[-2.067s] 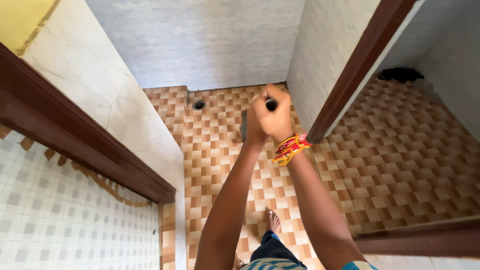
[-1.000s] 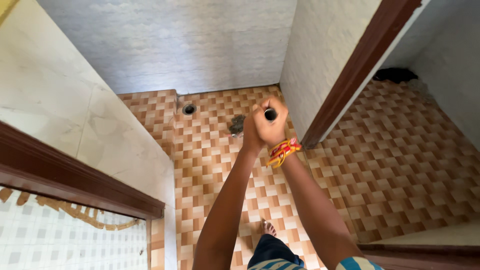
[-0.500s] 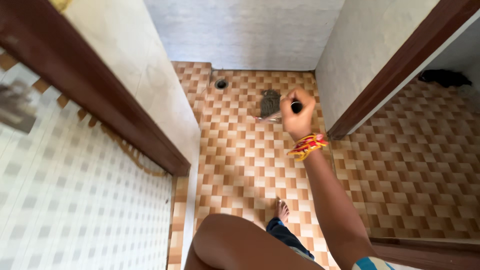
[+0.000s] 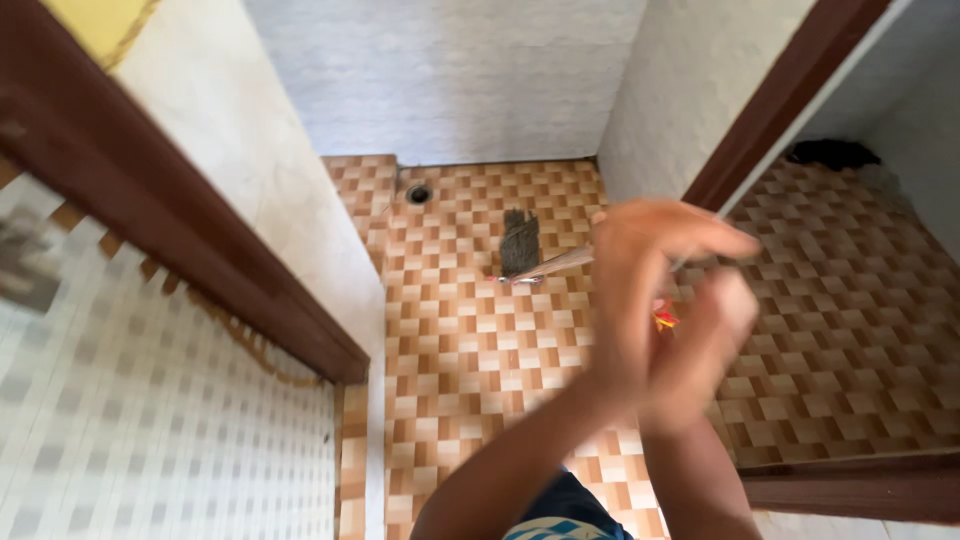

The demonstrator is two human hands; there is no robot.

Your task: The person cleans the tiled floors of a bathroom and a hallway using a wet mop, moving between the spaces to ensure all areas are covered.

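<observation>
Broom (image 4: 522, 245) head away; handle toward hands (image 4: 660, 300)

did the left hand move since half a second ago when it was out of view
Yes. The left hand has come up into view, blurred, in front of the checkered floor, right beside the right hand and the broom handle.

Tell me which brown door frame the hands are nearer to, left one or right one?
The right door frame. Both blurred hands, left hand and right hand, sit close beside its lower end, above the checkered floor. The left door frame runs well off to the side.
</observation>
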